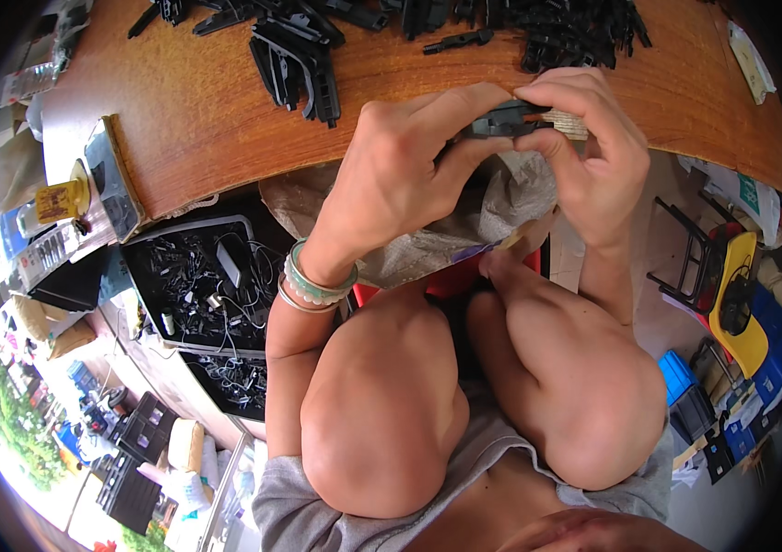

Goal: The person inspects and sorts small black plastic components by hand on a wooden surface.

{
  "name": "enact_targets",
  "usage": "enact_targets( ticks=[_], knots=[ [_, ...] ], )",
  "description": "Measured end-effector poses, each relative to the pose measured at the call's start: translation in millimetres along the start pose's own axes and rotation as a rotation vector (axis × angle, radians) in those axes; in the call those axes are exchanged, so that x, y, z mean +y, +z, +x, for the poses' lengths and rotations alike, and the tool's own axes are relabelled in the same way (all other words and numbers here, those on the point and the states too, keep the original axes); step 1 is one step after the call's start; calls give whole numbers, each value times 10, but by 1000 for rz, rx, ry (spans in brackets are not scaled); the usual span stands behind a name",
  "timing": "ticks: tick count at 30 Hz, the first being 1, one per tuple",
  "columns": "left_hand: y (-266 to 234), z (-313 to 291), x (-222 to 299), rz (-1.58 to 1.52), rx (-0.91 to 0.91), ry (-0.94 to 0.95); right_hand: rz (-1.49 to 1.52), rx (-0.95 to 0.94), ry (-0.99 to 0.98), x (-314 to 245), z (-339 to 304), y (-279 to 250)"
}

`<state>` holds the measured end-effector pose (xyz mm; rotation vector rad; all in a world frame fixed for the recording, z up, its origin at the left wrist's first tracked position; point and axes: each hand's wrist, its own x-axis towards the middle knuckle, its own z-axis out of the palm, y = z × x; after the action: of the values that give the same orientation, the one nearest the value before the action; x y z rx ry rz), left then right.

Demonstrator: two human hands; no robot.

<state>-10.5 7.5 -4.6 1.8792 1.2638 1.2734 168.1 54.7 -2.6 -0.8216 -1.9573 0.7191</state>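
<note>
Tabletop (pixel 197 120) in brown woodgrain bears black parts (pixel 294 64) beyond the left hand (pixel 400 166) and right hand (pixel 598 152), fingertips pinching 1 dark piece (pixel 506 120), 2 filled bins (pixel 216 350) below left.

Can't read full shape of small dark-grey plastic part (pixel 504 120): partly covered by bare left hand (pixel 402 164) and bare right hand (pixel 601 152). Can't count tangled black plastic parts (pixel 577 35), cut off by top edge. Can't identify tiny black bits (pixel 179 281) inside grey-rimmed black bin (pixel 216 350), too small. Can't resolve bright green foliage (pixel 13 409), blurred.
</note>
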Motion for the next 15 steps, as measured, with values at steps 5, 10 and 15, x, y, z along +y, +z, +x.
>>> enact_targets(
  ticks=[5,10,15],
  knots=[
    [-46,13,-25,-30,-9,-21,53,4,9,-14,24,28],
    [-62,7,-16,-65,-4,-67,-2,-49,-30,35,29,24],
    [-244,-29,-5,-63,-182,-190,252,-248,129,22,56,-45]
  ],
)
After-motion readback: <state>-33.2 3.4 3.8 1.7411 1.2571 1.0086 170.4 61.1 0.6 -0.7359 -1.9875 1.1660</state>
